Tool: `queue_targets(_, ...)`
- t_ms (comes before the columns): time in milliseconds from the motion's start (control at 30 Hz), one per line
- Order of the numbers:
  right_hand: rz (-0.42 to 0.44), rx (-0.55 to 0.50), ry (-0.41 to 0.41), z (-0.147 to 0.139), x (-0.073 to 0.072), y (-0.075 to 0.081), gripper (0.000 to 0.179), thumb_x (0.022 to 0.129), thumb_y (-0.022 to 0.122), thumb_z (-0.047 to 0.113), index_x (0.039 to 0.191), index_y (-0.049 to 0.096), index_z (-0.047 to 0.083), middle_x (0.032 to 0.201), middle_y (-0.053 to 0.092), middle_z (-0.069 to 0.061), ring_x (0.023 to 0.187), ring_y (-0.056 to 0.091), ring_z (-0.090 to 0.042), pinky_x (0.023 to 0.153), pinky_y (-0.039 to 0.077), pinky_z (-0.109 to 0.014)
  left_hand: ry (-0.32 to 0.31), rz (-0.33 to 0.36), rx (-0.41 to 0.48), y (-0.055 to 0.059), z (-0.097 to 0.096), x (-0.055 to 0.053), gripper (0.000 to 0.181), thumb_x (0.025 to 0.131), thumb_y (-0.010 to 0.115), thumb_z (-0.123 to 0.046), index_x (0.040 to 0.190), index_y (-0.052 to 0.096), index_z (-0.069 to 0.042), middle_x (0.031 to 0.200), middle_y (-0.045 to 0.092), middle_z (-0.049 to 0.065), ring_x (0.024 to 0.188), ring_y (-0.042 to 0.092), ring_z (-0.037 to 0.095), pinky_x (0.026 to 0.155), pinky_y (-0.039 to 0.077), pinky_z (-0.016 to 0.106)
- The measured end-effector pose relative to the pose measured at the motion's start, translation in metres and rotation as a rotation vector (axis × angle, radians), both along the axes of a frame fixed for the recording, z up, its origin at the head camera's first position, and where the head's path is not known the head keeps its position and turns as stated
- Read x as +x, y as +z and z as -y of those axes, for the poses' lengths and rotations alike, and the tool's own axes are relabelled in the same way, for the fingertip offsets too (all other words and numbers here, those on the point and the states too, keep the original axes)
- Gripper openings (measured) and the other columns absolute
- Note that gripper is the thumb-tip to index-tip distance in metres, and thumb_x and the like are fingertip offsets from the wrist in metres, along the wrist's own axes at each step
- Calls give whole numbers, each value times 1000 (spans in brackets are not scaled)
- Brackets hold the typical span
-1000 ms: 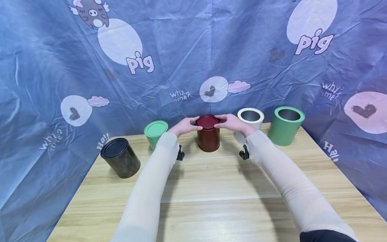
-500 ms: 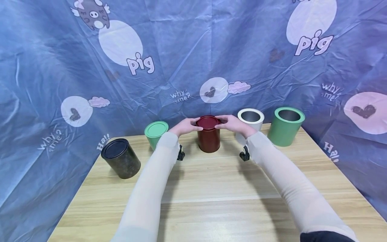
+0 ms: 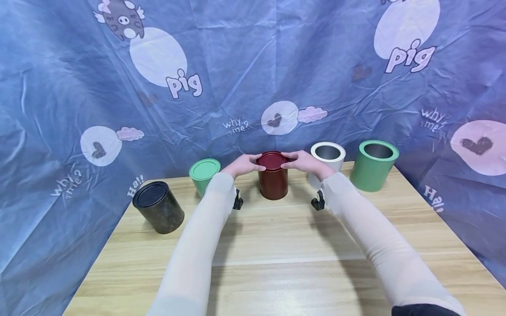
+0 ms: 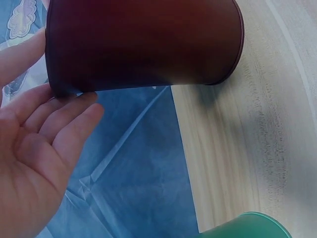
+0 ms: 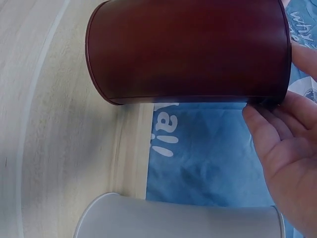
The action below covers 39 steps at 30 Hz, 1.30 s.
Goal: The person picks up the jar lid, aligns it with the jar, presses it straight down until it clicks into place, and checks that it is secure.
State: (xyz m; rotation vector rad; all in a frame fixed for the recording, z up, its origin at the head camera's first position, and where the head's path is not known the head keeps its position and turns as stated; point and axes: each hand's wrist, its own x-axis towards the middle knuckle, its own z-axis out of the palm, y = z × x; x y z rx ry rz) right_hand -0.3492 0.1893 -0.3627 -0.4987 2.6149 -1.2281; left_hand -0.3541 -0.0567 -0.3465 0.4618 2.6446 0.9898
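A dark red can with a matching lid stands upright at the back middle of the table. My left hand grips its top rim from the left, thumb at the front and fingers reaching round behind. On the opposite side my right hand holds the rim the same way. In the left wrist view, the fingertips lie against the side of the red can close to its upper edge. The right wrist view has the right fingers at the same rim.
A green lidded can stands behind my left forearm, and a black can further left. Right of the red can are an open white can and an open green can. A blue printed cloth hangs directly behind the table.
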Motion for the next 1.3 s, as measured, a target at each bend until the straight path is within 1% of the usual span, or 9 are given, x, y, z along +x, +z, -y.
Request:
queue_targets(233, 3, -25, -33, 3, 7, -1, 63, 91, 65, 27, 147, 42, 10, 147, 45, -17, 140, 36, -32, 116, 28, -47, 7, 12, 6, -1, 0, 1, 67, 89, 67, -35, 148, 41, -18, 149, 45, 10, 141, 37, 26, 117, 30, 40)
queue_targets(333, -14, -17, -41, 4, 8, -1, 62, 91, 64, 27, 146, 43, 10, 146, 46, -17, 139, 38, -31, 116, 29, -47, 0, 19, 10, -4, 0, -2, 69, 87, 69, -37, 148, 42, -19, 148, 46, 9, 140, 39, 24, 117, 30, 40)
queue_targets(367, -21, -11, -39, 4, 7, 0, 62, 91, 64, 27, 146, 43, 9, 145, 47, -17, 139, 38, -32, 116, 29, -47, -4, 11, 10, -9, 1, -9, 70, 86, 70, -39, 147, 43, -19, 148, 47, 9, 139, 40, 24, 115, 33, 40)
queue_targets(467, -37, 13, -34, 6, 4, 1, 61, 90, 65, 27, 145, 45, 9, 144, 48, -16, 138, 39, -32, 115, 30, -47, -13, 12, 2, -17, 3, -19, 73, 83, 72, -45, 146, 45, -23, 147, 48, 7, 138, 42, 23, 114, 34, 41)
queue_targets(567, -41, 32, -28, 6, 1, 2, 61, 90, 66, 27, 144, 45, 9, 144, 48, -16, 138, 39, -32, 116, 29, -47, -15, 10, 5, -20, 4, -25, 72, 84, 71, -46, 146, 44, -23, 147, 48, 7, 137, 42, 24, 113, 35, 42)
queue_targets(733, -31, 39, -25, 6, 0, 4, 61, 90, 66, 26, 144, 45, 9, 145, 48, -15, 138, 39, -32, 116, 29, -46, -11, 40, 13, -5, 3, -10, 69, 88, 68, -35, 149, 40, -18, 149, 44, 11, 141, 37, 27, 117, 30, 43)
queue_targets(867, -36, 33, -15, 8, 0, 6, 60, 90, 65, 25, 144, 45, 7, 144, 48, -16, 138, 40, -32, 115, 30, -47, -10, 21, 9, 1, 4, -3, 66, 90, 66, -33, 148, 40, -17, 149, 45, 10, 140, 38, 26, 116, 30, 43)
queue_targets(1000, -27, 38, -24, 8, 1, 6, 60, 90, 66, 24, 144, 45, 8, 144, 48, -17, 137, 40, -32, 115, 30, -47, -19, 22, 7, 1, 3, -1, 67, 89, 66, -34, 148, 40, -15, 150, 44, 9, 141, 36, 26, 117, 30, 42)
queue_targets(1300, -14, 27, -24, 8, -1, 5, 61, 90, 66, 24, 144, 44, 7, 146, 45, -14, 140, 36, -31, 117, 26, -47, -15, 18, 10, 1, 3, -2, 67, 89, 67, -34, 147, 41, -15, 150, 43, 8, 142, 36, 26, 117, 29, 43)
